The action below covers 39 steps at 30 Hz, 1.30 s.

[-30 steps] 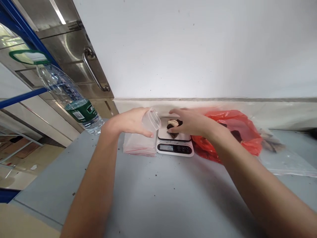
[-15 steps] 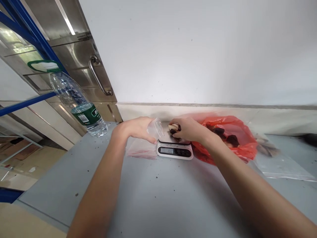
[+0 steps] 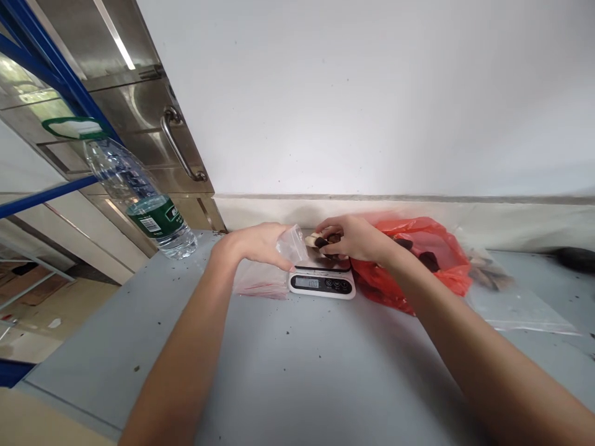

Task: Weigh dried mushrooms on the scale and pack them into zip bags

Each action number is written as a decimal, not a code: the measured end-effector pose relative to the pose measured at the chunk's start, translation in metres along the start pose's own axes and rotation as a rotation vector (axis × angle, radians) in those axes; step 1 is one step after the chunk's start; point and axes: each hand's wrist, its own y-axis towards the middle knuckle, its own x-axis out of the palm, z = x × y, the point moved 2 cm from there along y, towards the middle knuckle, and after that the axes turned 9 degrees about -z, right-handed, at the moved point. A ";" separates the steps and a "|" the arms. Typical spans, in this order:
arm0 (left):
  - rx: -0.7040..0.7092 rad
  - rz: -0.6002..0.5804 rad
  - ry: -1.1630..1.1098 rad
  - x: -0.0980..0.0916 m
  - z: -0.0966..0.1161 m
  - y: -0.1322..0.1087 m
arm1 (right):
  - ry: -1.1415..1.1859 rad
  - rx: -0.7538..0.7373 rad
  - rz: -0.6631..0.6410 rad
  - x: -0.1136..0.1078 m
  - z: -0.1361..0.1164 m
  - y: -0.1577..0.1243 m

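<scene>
My left hand (image 3: 266, 243) is closed around a small clear zip bag (image 3: 294, 245), its mouth turned right. My right hand (image 3: 359, 237) pinches several dark-brown and cream pieces (image 3: 320, 241), which look like dried mushroom slices. Their pale ends meet the mouth of the bag, but I cannot tell whether any are inside. Both hands work just above a white digital scale (image 3: 322, 293), whose display seems to read 100. Part of the scale's plate is hidden by the pieces and fingers.
A red plastic bag (image 3: 449, 257) with more dark pieces lies open right of the scale. Beyond it is a clear zip bag (image 3: 525, 310) with brown pieces. Flat zip bags (image 3: 258, 282) lie left of the scale. A large water bottle (image 3: 155, 217) stands at the table's left edge.
The pieces in my right hand and the bag in my left have come together; the gap between them has closed. The whole view has shifted slightly. The scale's display looks the same.
</scene>
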 end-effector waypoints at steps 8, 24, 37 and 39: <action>-0.022 -0.036 -0.011 0.002 -0.002 0.005 | -0.102 0.004 -0.005 -0.006 -0.002 -0.002; 0.088 0.049 -0.096 -0.005 0.006 -0.005 | 0.264 -0.354 0.048 -0.001 -0.033 -0.012; -0.100 0.123 -0.080 -0.017 -0.005 -0.028 | -0.274 -0.158 -0.037 0.009 -0.007 0.012; -0.151 0.123 -0.038 -0.016 -0.006 -0.027 | -0.326 -0.138 -0.056 0.010 -0.004 0.013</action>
